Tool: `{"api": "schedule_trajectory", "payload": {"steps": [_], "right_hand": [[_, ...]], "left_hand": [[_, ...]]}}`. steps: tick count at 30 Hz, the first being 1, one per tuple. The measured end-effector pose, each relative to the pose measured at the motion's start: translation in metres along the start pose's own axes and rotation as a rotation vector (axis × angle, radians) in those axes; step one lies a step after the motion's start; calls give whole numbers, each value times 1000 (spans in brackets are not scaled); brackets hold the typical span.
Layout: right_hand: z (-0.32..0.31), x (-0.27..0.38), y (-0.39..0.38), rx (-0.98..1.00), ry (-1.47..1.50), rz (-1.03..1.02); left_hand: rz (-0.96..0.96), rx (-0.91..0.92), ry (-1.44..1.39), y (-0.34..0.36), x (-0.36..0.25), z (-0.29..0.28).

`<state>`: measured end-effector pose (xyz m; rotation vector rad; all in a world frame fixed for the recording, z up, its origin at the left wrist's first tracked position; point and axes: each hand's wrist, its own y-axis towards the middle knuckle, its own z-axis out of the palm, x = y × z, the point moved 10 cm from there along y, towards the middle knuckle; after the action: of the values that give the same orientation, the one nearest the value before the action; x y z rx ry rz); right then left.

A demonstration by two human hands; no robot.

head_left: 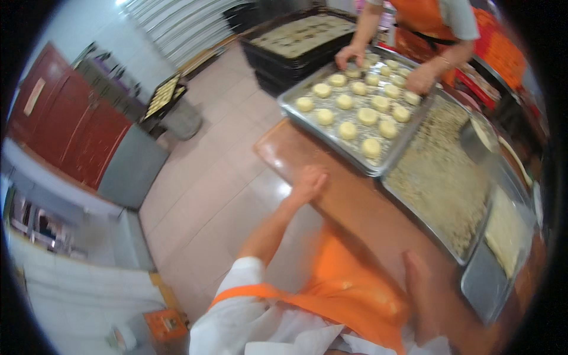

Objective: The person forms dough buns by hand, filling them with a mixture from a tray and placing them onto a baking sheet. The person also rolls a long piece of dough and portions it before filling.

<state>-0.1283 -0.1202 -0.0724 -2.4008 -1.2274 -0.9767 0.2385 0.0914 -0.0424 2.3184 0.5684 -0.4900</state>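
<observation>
My left hand [310,183] lies at the edge of the brown table [361,204], its fingers laid on the top with nothing seen in them. My right hand [412,275] is smeared by motion low over the same table, close to my orange apron [355,284], and its fingers do not show clearly. Beyond my left hand stands a metal tray [370,168] with several pale round dough pieces [367,116] on a floury surface. A co-worker's two hands [350,56] reach onto its far side. Right of it, a second metal tray [441,177] holds a crumbly beige layer.
A metal scoop [478,139] sits at the second tray's far edge. Near the right rim, a smaller tray [485,290] bears a pale dough slab [504,231]. Stacked black trays [272,62] stand behind. A bin [182,120] and a red door [65,118] are at left.
</observation>
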Motion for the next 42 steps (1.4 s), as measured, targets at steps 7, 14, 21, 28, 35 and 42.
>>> {"api": "schedule_trajectory", "payload": {"steps": [7,14,21,28,35,42], "right_hand": [[-35,25,13,-213,491,153],[37,-17,23,-147,1269,475],[14,35,8,231,480,3],[-15,31,2,23,1382,408],[-43,31,2,180,1077,598],[-17,-13,-13,-103,867,336]], "left_hand": [[-73,-80,-7,-2,-7,-10],[341,-149,-253,-24,-257,53],[136,114,-239,-28,-284,117],[9,338,-189,-36,-289,137],[-38,436,-426,-40,-290,136],[-42,411,-254,-23,-309,131]]}}
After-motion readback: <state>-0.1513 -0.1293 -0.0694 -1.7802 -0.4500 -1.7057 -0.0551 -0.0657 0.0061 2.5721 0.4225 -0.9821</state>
